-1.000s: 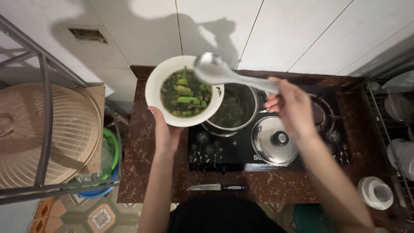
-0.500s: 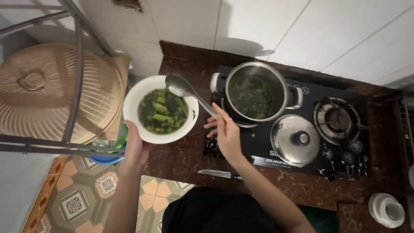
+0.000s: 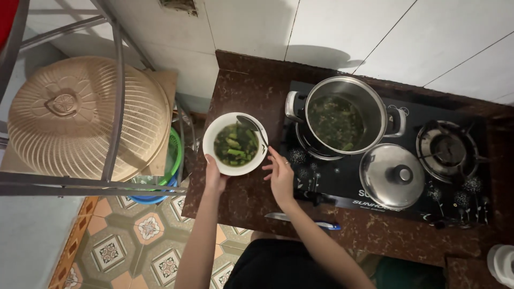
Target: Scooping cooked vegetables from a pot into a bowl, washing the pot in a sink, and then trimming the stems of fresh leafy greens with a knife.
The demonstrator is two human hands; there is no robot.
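A steel lid (image 3: 393,175) lies on the black stove (image 3: 428,206) — a knife (image 3: 302,221) nearby, woven food cover (image 3: 80,118) at left.

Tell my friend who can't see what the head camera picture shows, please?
A person's left hand holds a white bowl of green vegetable soup at the counter edge, while the right hand holds a ladle resting in it. Beside it, a steel pot of greens sits on a black gas stove, its lid lying nearby.
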